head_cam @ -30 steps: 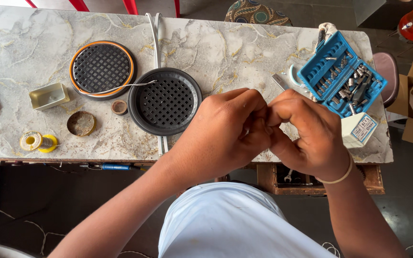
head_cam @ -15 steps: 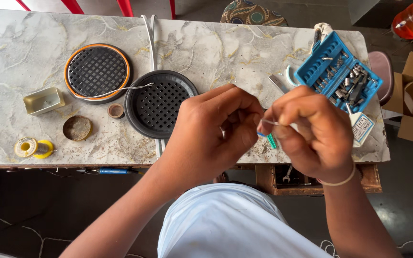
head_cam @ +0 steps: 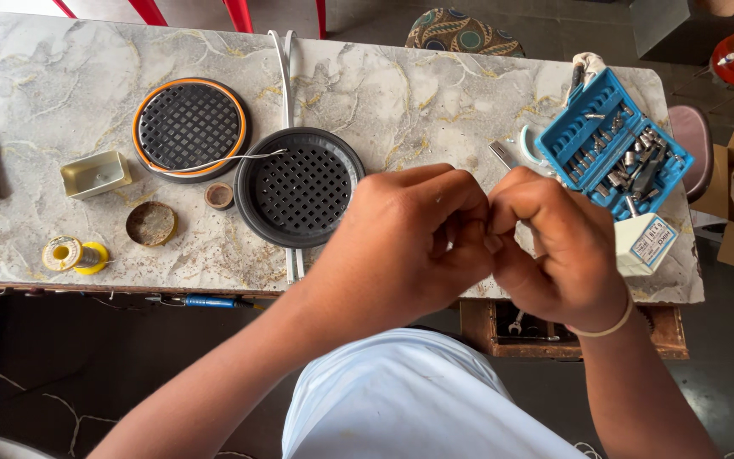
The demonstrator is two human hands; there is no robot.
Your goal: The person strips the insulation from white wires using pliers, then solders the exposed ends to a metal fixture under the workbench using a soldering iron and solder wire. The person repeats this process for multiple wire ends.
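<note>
Evidently your left hand (head_cam: pixel 409 242) and right hand (head_cam: pixel 554 246) were clenched knuckle to knuckle around something hidden, over the marble table (head_cam: pixel 401 102) edge at six o'clock from the blue bit case (head_cam: pixel 613 149), where a slip could have dropped it floorward.

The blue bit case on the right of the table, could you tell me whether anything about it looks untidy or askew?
Yes. The bit case lies open and skewed near the table corner, and several bits lie loose and crossed inside instead of in rows.
</note>
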